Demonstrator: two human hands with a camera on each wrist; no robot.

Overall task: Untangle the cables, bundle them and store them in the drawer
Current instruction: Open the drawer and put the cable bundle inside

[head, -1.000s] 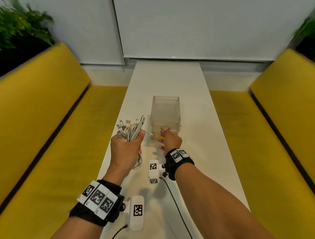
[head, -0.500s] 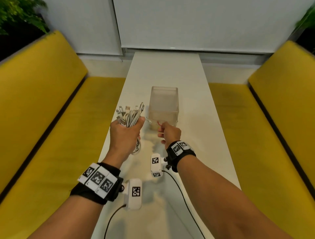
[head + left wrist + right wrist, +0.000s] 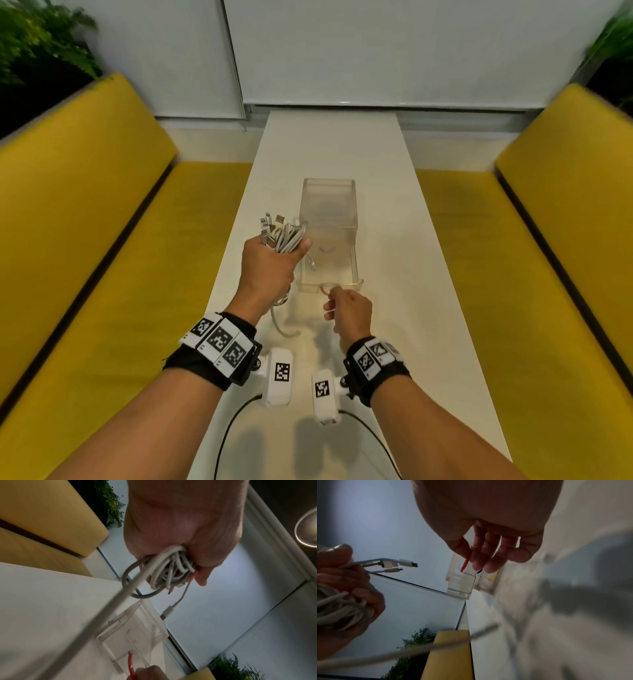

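Note:
A bundle of white cables with several plugs sticking up is gripped in my left hand, just left of the clear box. One cable tail hangs down to the table. The box's clear drawer is pulled out toward me. My right hand is at the drawer's front and pinches a thin red band between thumb and forefinger; the band reaches the drawer front. In the left wrist view the coiled cables fill the fist.
The box stands mid-length on a long white table. Yellow benches run along the left and right. A blue band and a yellow band lie inside the drawer. Plants stand behind the benches.
The drawer has slid out of the box toward me as my right hand drew back. My left hand, with the cables, has moved right, close to the drawer's left side.

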